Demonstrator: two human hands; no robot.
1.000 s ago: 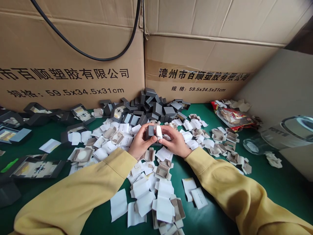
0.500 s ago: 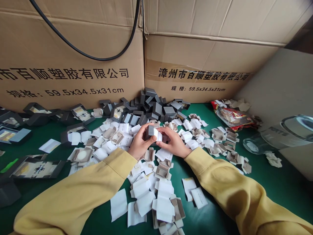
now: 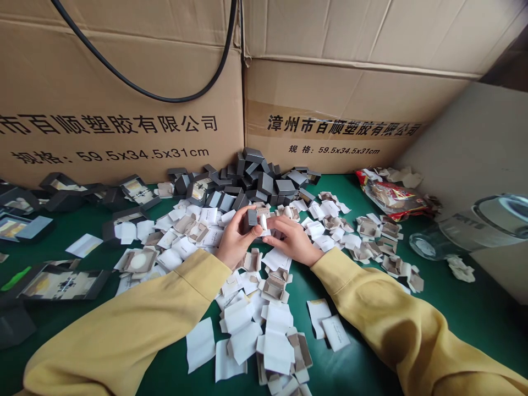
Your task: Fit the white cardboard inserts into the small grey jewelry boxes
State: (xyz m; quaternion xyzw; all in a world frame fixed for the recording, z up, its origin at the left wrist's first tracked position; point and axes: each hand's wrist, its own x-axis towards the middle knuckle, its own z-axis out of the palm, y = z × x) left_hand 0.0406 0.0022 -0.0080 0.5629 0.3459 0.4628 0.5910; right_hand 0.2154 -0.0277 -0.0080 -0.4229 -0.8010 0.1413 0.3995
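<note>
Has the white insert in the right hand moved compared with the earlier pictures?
Yes. The white insert has slid left into the small grey box held by the left hand; less white shows, and the right hand followed, judged against the grey box pile.

Cardboard cartons (image 3: 124, 110), green table (image 3: 454, 313), grey wall (image 3: 466, 143)

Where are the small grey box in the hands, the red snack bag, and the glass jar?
small grey box (image 3: 249, 218), head view, on its dark front face between the fingers.
red snack bag (image 3: 394, 197), head view, on its printed middle.
glass jar (image 3: 466, 231), head view, on its clear side wall.
</note>
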